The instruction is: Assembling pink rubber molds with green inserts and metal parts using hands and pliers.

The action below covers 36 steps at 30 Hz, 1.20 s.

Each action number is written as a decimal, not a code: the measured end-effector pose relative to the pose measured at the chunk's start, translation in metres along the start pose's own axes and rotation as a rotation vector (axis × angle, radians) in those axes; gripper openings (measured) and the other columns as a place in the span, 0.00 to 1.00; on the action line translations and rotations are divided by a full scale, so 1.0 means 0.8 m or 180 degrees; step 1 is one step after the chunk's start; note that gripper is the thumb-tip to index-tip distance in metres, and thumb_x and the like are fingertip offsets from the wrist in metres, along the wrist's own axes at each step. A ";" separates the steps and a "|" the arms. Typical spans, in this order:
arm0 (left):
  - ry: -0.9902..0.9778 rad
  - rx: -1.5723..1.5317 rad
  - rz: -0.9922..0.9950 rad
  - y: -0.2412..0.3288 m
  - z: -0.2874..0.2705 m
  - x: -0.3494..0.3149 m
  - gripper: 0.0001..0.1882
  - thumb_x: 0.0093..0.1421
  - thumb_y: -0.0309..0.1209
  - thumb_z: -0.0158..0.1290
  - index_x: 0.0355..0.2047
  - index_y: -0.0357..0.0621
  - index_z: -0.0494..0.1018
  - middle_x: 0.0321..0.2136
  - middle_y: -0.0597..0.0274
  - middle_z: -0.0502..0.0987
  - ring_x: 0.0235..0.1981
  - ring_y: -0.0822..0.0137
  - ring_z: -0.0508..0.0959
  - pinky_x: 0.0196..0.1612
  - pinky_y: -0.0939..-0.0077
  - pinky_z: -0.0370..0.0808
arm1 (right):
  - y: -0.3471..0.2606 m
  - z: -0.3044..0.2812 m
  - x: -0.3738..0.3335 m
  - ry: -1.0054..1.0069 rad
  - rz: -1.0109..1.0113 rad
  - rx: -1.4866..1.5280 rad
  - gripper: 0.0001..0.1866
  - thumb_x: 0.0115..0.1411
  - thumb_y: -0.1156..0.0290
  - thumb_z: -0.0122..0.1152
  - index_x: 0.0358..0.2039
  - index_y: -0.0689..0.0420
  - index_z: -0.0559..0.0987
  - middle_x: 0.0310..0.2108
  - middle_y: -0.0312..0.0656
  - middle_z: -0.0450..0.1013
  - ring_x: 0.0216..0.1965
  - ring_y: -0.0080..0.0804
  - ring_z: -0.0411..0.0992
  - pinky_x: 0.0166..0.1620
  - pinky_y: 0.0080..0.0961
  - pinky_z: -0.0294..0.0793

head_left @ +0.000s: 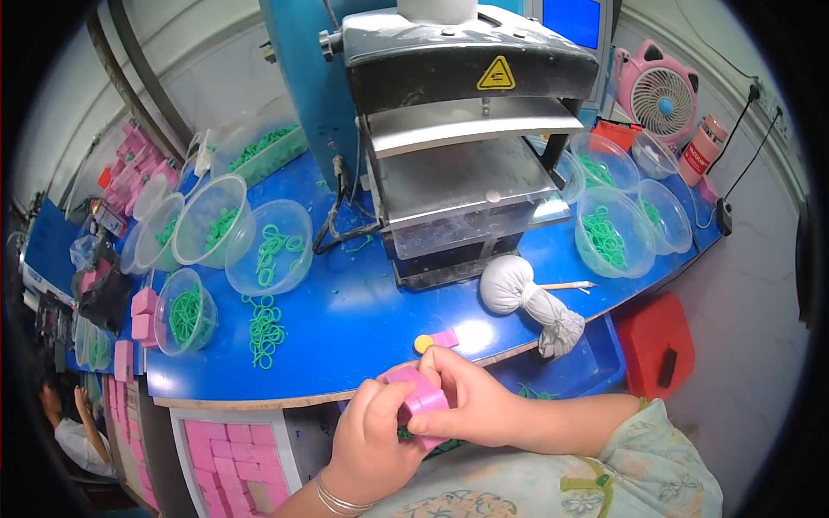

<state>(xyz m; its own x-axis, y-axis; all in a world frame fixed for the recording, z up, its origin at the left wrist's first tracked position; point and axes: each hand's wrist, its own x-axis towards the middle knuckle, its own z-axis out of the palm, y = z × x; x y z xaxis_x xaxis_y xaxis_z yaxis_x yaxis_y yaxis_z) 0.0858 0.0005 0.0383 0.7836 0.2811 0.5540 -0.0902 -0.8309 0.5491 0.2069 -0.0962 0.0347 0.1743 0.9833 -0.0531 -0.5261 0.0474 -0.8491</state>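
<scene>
Both hands hold a pink block (pixel 421 397) just off the table's front edge. My left hand (pixel 370 440), with bangles at its wrist, grips the block from the left with bent fingers. My right hand (pixel 471 401) closes on its right side, the thumb pressed to the near face. What lies between my palms is hidden. Just beyond my hands, a small pink piece (pixel 445 337) and a yellow round piece (pixel 423 344) sit on the blue tabletop (pixel 345 345). A tied white cloth pouch (pixel 507 283) lies to the right, beside a thin stick (pixel 566 285).
A press machine (pixel 466 177) stands at the middle back. Clear bowls (pixel 298 268) with green loops flank it; a pile of green loops (pixel 266 332) lies left. A tray of pink blocks (pixel 229 466) is lower left. A blue bin (pixel 596 363) and red container (pixel 665 345) stand right.
</scene>
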 end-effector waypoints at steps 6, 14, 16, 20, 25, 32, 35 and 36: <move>-0.0650 -0.1220 -0.0955 0.018 -0.006 -0.018 0.56 0.26 0.44 0.74 0.50 0.40 0.49 0.36 0.56 0.66 0.29 0.70 0.69 0.29 0.79 0.69 | 0.017 -0.008 -0.005 0.0178 -0.0576 -0.0420 0.19 0.59 0.66 0.56 0.19 0.55 0.58 0.30 0.37 0.64 0.29 0.18 0.63 0.30 0.18 0.64; -0.0225 -0.1739 -0.0587 0.012 0.003 -0.012 0.47 0.47 0.39 0.63 0.55 0.38 0.41 0.43 0.48 0.64 0.38 0.66 0.71 0.36 0.80 0.69 | 0.009 -0.001 -0.006 0.0389 -0.1397 -0.1860 0.13 0.63 0.64 0.47 0.29 0.61 0.69 0.37 0.46 0.65 0.40 0.37 0.62 0.45 0.30 0.62; -0.0202 -0.1444 -0.0688 0.014 0.000 -0.013 0.41 0.49 0.33 0.57 0.55 0.37 0.42 0.40 0.50 0.66 0.35 0.68 0.71 0.34 0.81 0.68 | 0.009 -0.003 -0.008 0.0357 -0.1514 -0.2071 0.13 0.63 0.62 0.47 0.32 0.61 0.70 0.39 0.48 0.64 0.41 0.39 0.61 0.46 0.32 0.61; -0.0187 -0.0945 -0.1405 0.031 -0.010 -0.004 0.33 0.48 0.21 0.48 0.53 0.37 0.45 0.31 0.58 0.69 0.27 0.74 0.68 0.28 0.84 0.64 | 0.022 -0.008 -0.008 0.0356 -0.1821 -0.2470 0.17 0.62 0.58 0.48 0.36 0.62 0.71 0.44 0.54 0.61 0.42 0.45 0.61 0.48 0.37 0.60; 0.0035 -0.1179 -0.1546 0.031 -0.004 0.002 0.30 0.49 0.19 0.47 0.51 0.38 0.48 0.28 0.60 0.69 0.25 0.76 0.69 0.29 0.85 0.66 | 0.017 -0.009 -0.010 0.0283 -0.1878 -0.2814 0.19 0.61 0.55 0.49 0.36 0.61 0.70 0.44 0.55 0.60 0.42 0.46 0.61 0.47 0.38 0.61; 0.0108 -0.2088 -0.1971 0.032 -0.008 -0.001 0.26 0.50 0.17 0.44 0.48 0.40 0.48 0.29 0.57 0.68 0.24 0.75 0.70 0.26 0.84 0.69 | 0.020 -0.010 -0.009 0.0365 -0.1747 -0.1822 0.18 0.62 0.56 0.49 0.34 0.59 0.59 0.40 0.50 0.64 0.42 0.38 0.63 0.49 0.37 0.60; 0.0059 -0.2145 -0.1752 0.024 -0.007 -0.005 0.25 0.50 0.16 0.44 0.47 0.40 0.47 0.29 0.56 0.67 0.22 0.75 0.69 0.23 0.84 0.69 | 0.021 -0.013 -0.007 0.0347 -0.1860 -0.1833 0.15 0.63 0.59 0.46 0.36 0.57 0.57 0.39 0.48 0.64 0.41 0.32 0.62 0.48 0.34 0.61; 0.0056 -0.2143 -0.1745 0.024 -0.007 -0.004 0.25 0.50 0.16 0.44 0.47 0.40 0.47 0.29 0.56 0.67 0.22 0.75 0.69 0.23 0.84 0.69 | 0.019 -0.013 -0.007 0.0349 -0.1868 -0.1834 0.15 0.63 0.59 0.46 0.36 0.57 0.57 0.39 0.48 0.64 0.41 0.32 0.62 0.48 0.34 0.61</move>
<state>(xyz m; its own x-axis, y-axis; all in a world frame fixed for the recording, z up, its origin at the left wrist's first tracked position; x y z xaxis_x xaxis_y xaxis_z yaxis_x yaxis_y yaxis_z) 0.0780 -0.0134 0.0506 0.8139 0.5705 0.1095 -0.0516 -0.1167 0.9918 0.2062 -0.1030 0.0169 0.3836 0.8027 0.4567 0.1792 0.4205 -0.8894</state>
